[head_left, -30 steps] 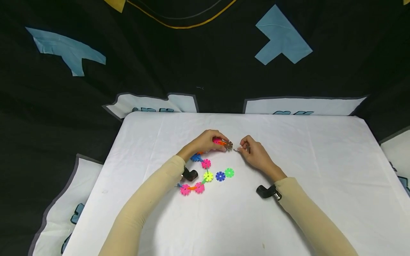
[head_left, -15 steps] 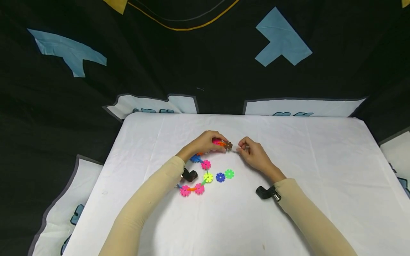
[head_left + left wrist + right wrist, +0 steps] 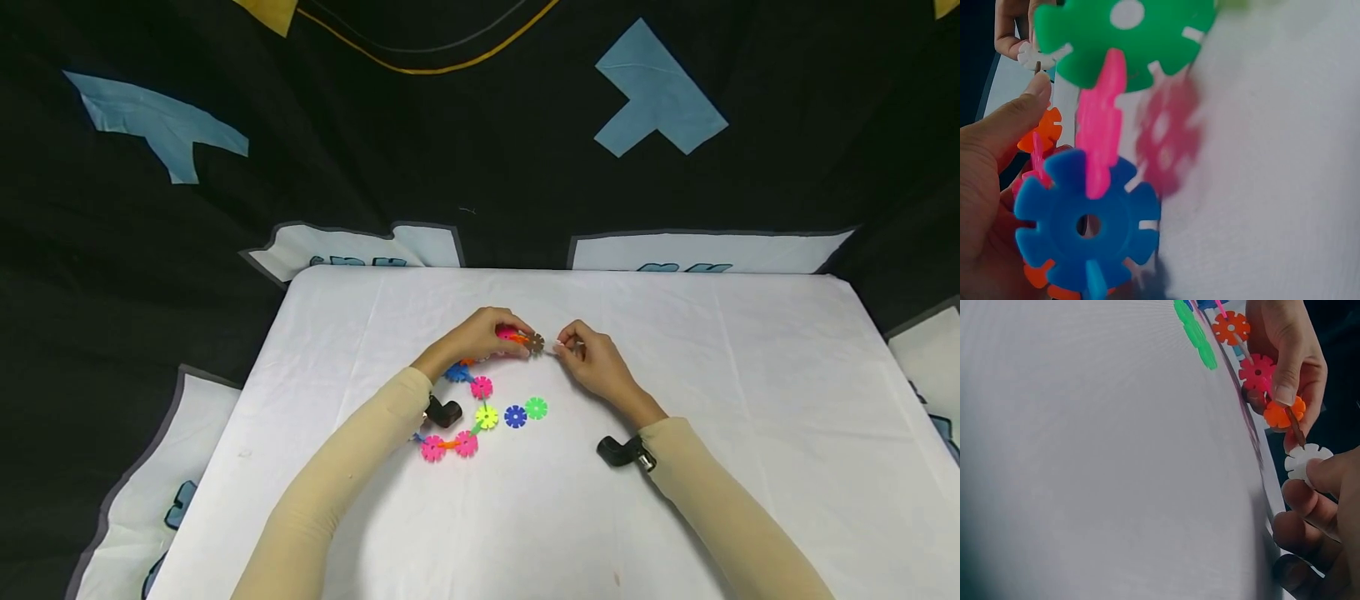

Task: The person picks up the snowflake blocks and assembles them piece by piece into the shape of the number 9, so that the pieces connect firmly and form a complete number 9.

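My left hand (image 3: 483,332) grips the far end of a chain of notched plastic snowflake discs, its thumb by an orange disc (image 3: 1285,412). A brown disc (image 3: 536,343) sticks out past those fingers. Between thumb and fingers, my right hand (image 3: 596,360) pinches a white disc (image 3: 1300,461). In the right wrist view the white disc's notched edge meets the brown disc's edge; whether they interlock I cannot tell. Nearer the left wrist camera, a blue disc (image 3: 1129,212), a pink one (image 3: 1100,137) and a green one (image 3: 1147,44) are joined in the chain.
The chain bends back over the white table (image 3: 675,517), past a yellow disc (image 3: 487,417) and a pink disc (image 3: 466,443), partly under the left forearm. A loose blue disc (image 3: 515,416) and a light green disc (image 3: 536,407) lie right of it.
The white disc turned to show its face, then back nearly edge-on, beside the brown disc. Both hands stay almost in place.
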Motion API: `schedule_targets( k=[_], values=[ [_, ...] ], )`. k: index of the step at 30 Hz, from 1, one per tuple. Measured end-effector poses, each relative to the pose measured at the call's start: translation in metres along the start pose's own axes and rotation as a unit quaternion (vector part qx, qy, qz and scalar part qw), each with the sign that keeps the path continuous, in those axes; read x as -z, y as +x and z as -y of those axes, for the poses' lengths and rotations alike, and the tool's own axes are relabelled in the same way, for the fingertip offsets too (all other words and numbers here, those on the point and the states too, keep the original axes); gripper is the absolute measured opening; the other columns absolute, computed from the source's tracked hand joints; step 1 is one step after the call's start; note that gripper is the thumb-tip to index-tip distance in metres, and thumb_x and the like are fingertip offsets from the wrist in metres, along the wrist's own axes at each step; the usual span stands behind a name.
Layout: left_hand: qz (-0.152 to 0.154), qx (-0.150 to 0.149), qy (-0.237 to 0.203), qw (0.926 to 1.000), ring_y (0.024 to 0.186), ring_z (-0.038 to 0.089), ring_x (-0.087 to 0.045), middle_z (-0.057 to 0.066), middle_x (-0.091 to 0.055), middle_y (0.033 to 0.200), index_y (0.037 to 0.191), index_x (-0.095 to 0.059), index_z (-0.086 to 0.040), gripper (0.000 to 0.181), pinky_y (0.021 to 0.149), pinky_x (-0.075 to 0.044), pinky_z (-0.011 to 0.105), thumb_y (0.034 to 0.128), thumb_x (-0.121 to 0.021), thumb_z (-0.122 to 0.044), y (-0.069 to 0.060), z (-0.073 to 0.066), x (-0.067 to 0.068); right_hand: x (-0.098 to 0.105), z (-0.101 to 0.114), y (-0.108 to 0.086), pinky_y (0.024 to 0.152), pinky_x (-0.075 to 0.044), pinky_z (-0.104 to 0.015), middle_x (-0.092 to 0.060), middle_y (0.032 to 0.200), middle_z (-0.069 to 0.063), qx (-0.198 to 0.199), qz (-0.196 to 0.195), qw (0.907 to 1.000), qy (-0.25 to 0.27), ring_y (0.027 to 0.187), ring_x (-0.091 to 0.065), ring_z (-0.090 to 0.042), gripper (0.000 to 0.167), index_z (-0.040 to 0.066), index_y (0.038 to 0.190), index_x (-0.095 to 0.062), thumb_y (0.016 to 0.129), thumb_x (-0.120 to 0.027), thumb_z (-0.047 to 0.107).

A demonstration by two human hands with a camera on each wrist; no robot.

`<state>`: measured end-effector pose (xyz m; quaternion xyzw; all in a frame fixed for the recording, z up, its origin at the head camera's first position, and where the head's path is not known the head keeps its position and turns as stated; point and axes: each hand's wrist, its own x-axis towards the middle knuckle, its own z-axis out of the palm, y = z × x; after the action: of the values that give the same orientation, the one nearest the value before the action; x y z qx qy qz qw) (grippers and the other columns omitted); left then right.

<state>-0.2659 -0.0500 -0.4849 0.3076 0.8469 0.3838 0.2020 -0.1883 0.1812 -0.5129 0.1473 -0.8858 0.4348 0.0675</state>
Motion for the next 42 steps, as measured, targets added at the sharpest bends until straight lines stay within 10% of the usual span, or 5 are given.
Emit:
schedule_targets(
  k=[11,25,34,42],
  values=[
    [-0.014,-0.044,-0.029,0.9985,0.082,0.011,-0.056,0.001,-0.07,0.091,0.106,-0.077,-0.009,0.028,0.076,-0.046,0.021,0.0805,-0.08,-0.02,0.0,0.001,-0.003,-0.003,0.004,0.003,0.049,-0.033,-0.023,-0.06,0.067,-0.004,0.018,0.007,0.9996,-0.019,0.055,-0.043,-0.01,0.007,0.005,0.088,-0.062,0.091,-0.068,0.007],
    [-0.012,-0.01,-0.017,0.9997,0.09,0.011,-0.056,-0.005,-0.069,0.099,0.115,-0.074,-0.016,0.033,0.084,-0.047,0.024,0.0842,-0.077,-0.027,0.002,0.002,-0.001,0.0,0.008,-0.002,0.052,-0.036,-0.022,-0.065,0.083,-0.006,-0.004,-0.003,0.9999,-0.014,0.056,-0.045,-0.009,0.022,0.004,0.104,-0.057,0.091,-0.071,0.017],
    [-0.011,0.005,0.007,0.9999,0.1,0.015,-0.06,0.001,-0.07,0.108,0.115,-0.074,-0.014,0.032,0.094,-0.048,0.03,0.085,-0.077,-0.025,0.002,0.007,0.012,0.003,0.026,-0.029,0.06,-0.038,-0.021,-0.058,0.086,0.009,0.101,0.184,0.9731,-0.095,0.067,-0.045,-0.005,0.032,0.021,0.106,-0.07,0.082,-0.079,0.038],
    [0.018,0.012,-0.007,0.9997,0.102,0.014,-0.054,-0.001,-0.066,0.112,0.126,-0.068,-0.019,0.037,0.096,-0.045,0.031,0.0894,-0.073,-0.025,0.003,0.004,0.009,0.0,0.025,-0.032,0.068,-0.044,-0.023,-0.056,0.086,0.008,0.067,0.182,0.9725,-0.129,0.075,-0.049,-0.005,0.029,0.019,0.097,-0.064,0.08,-0.081,0.035]
  ],
)
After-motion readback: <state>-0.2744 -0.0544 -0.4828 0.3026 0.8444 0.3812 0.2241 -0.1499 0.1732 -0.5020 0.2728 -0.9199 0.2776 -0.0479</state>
